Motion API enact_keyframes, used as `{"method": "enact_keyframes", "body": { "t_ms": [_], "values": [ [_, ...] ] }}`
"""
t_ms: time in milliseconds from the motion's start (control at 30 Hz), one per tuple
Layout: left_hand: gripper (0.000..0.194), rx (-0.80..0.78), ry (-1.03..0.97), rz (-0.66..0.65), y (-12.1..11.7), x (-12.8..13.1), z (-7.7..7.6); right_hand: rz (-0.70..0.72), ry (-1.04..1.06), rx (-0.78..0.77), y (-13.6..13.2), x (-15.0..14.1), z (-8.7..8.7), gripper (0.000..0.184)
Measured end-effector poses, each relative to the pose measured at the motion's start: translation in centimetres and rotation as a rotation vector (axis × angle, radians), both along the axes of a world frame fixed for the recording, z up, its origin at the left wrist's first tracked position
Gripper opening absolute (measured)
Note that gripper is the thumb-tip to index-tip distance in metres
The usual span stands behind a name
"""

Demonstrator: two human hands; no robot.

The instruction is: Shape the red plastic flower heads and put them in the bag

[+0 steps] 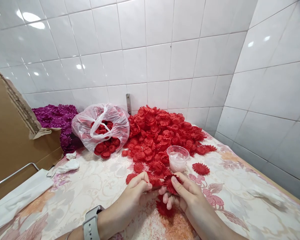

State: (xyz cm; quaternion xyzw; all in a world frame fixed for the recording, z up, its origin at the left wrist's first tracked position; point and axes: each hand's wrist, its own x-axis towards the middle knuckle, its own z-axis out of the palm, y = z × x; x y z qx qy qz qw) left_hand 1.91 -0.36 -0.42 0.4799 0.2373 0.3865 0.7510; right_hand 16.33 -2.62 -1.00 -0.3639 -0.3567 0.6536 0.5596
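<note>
A dark red fabric flower (170,185) is pinched between the thumb and fingers of my right hand (190,193). My left hand (133,191), with a watch on its wrist, is closed in a pinch just left of that flower; whatever lies between its fingertips is too small to make out. Beneath my right hand another red flower (165,207) lies on the table. Just beyond my hands stands a clear plastic cup (178,159) with whitish contents. A single red flower (201,168) lies to the right of the cup.
A large heap of red flowers (160,133) rests against the tiled wall (160,63). Left of it are a plastic bag (82,128) holding dark red flowers and a purple flower pile (57,116). A cardboard box (12,140) borders the patterned tablecloth (95,186). Crumpled white tissue (68,165) lies nearby.
</note>
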Motion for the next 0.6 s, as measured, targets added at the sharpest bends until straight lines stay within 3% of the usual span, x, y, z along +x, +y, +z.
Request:
{"method": "enact_keyframes", "body": {
  "t_ms": [133,267,500,600],
  "values": [
    [0.015,-0.006,0.020,0.091,0.3,-0.3,0.0,-0.045,-0.014,-0.002,0.2,0.2,0.0,0.031],
    [0.018,0.131,0.190,0.282,0.8,-0.7,-0.4,-0.061,-0.119,0.002,0.4,0.5,-0.1,0.027],
    [0.015,0.652,0.581,0.466,0.7,-1.2,-0.1,-0.007,-0.294,0.040,0.3,0.5,0.0,0.024],
    [0.018,0.966,0.767,0.416,0.5,-1.5,0.7,0.001,-0.338,0.051,0.2,0.4,0.1,0.027]
  ]
}}
